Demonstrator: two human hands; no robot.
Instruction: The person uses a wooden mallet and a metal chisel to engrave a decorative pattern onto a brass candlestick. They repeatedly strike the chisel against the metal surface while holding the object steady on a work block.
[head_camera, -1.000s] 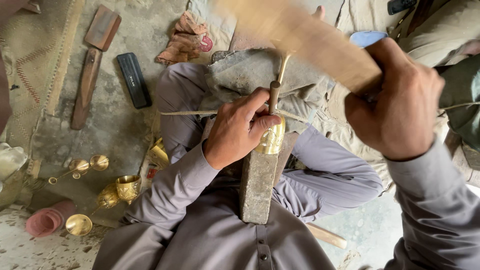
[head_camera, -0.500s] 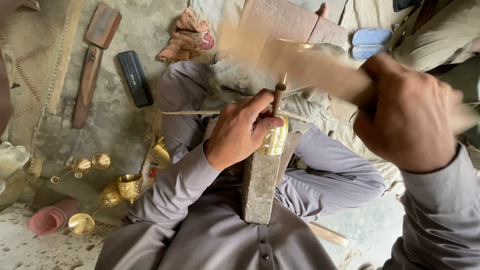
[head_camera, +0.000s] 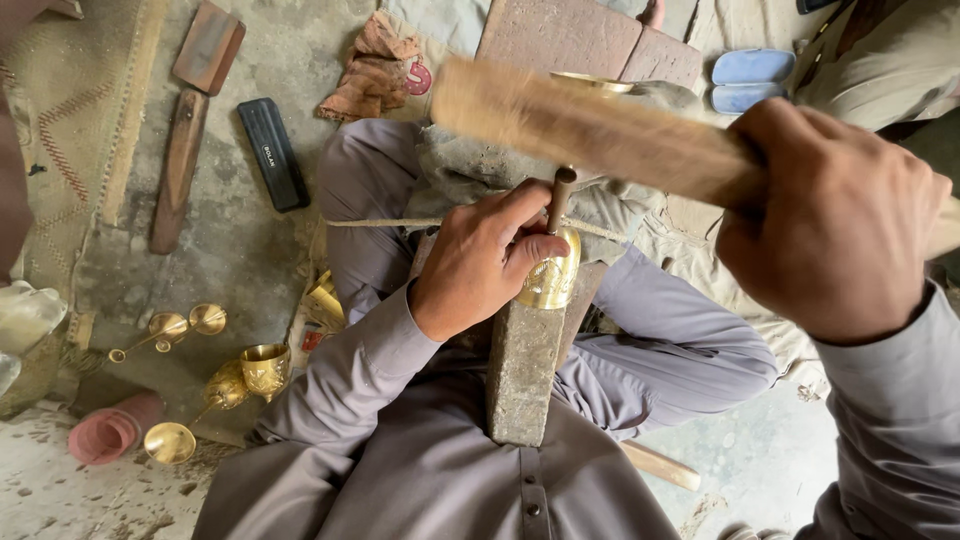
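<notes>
My left hand (head_camera: 485, 262) grips a thin dark metal punch (head_camera: 560, 196) upright, its tip on a shiny brass cup (head_camera: 552, 270) that lies on a long grey stone block (head_camera: 522, 370) across my lap. The fingers also steady the cup. My right hand (head_camera: 835, 215) is closed around a flat wooden mallet (head_camera: 585, 128), blurred with motion, its head just above the punch's top. A cord (head_camera: 380, 222) runs across my knees behind the left hand.
Several brass goblets and cups (head_camera: 245, 375) lie on the floor at left, beside a pink plastic cup (head_camera: 105, 435). A black bar (head_camera: 272, 152), a wooden tool (head_camera: 180, 170), a rag (head_camera: 385, 65), bricks (head_camera: 585, 40) and blue sandals (head_camera: 750, 75) lie ahead.
The mallet has swung down and leftward toward the punch's top. My left hand, the punch and the brass cup have stayed in place on the stone block.
</notes>
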